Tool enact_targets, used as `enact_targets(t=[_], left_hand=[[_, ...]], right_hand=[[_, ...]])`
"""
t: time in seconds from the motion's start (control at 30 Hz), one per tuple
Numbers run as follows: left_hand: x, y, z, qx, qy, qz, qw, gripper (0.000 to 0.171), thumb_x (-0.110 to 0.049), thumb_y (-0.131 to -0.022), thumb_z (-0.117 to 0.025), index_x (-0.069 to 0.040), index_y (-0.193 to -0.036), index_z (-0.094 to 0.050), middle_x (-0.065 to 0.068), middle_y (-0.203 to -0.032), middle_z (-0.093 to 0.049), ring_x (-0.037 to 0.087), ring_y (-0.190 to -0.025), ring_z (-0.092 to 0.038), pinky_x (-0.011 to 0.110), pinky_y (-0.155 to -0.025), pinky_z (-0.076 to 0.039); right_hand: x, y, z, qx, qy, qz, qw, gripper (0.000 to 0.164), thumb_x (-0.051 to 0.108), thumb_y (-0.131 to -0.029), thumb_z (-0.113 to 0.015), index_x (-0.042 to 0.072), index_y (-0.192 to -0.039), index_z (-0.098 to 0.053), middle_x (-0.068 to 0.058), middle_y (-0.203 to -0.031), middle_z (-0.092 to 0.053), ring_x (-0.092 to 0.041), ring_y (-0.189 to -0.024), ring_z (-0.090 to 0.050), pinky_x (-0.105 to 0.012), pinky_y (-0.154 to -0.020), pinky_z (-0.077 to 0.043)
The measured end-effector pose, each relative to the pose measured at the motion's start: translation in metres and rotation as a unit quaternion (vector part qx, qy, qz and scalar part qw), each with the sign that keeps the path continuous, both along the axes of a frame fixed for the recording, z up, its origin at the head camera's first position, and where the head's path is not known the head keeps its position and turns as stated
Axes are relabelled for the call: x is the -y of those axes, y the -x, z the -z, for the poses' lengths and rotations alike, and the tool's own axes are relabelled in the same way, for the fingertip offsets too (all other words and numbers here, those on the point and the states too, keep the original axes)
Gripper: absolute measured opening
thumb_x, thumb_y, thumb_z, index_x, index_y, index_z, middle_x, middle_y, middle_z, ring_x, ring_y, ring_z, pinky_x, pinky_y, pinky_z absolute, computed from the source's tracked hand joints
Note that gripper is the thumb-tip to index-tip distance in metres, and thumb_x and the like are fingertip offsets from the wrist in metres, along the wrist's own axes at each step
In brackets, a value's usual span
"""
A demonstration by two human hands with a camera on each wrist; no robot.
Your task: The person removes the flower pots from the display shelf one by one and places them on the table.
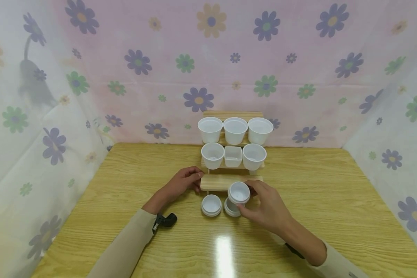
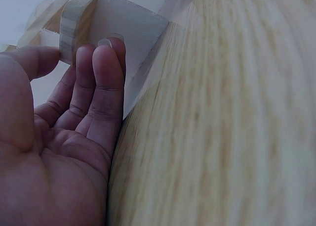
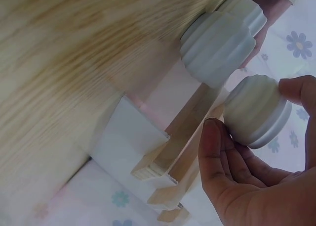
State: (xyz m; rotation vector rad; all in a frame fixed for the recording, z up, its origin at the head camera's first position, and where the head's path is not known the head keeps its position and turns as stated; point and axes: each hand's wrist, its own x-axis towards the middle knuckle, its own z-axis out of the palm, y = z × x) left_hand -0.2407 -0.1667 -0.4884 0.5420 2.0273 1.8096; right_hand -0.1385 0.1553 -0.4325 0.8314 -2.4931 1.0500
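Observation:
A small white round pot (image 1: 239, 191) is pinched between the thumb and fingers of my right hand (image 1: 267, 204), raised in front of the bottom step. Below it, partly covered, a similar pot (image 1: 231, 209) stands on the table beside another white pot (image 1: 211, 204). My left hand (image 1: 187, 181) is at the left end of the bottom step of a wooden tiered stand (image 1: 217, 180). In the left wrist view, its thumb touches one side of the board end (image 2: 74, 28), with the fingertips at the other side.
White round cups (image 1: 234, 129) line the top step. On the middle step, a square white cup (image 1: 233, 155) sits between two round cups. Behind the wooden table (image 1: 142, 162) hangs a flowered cloth (image 1: 166, 69), which also covers the sides.

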Motion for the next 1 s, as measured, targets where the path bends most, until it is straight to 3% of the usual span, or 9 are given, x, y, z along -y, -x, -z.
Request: enact_targets(t=[1.0], left_hand=[[0.0,-0.001,-0.001,0.003,-0.001,-0.002,1.0,0.031,-0.023,-0.114,-0.052,0.003,-0.126,-0.064,0.013,-0.097,-0.067,0.023,-0.082,-0.069,0.034,-0.076,-0.062]], right_hand=[[-0.021,-0.007,0.002,-0.012,-0.006,0.02,1.0,0.055,0.011,-0.077,-0.094,0.006,-0.124,-0.067,-0.001,-0.108,-0.072,-0.012,-0.091,-0.069,-0.039,-0.076,-0.063]])
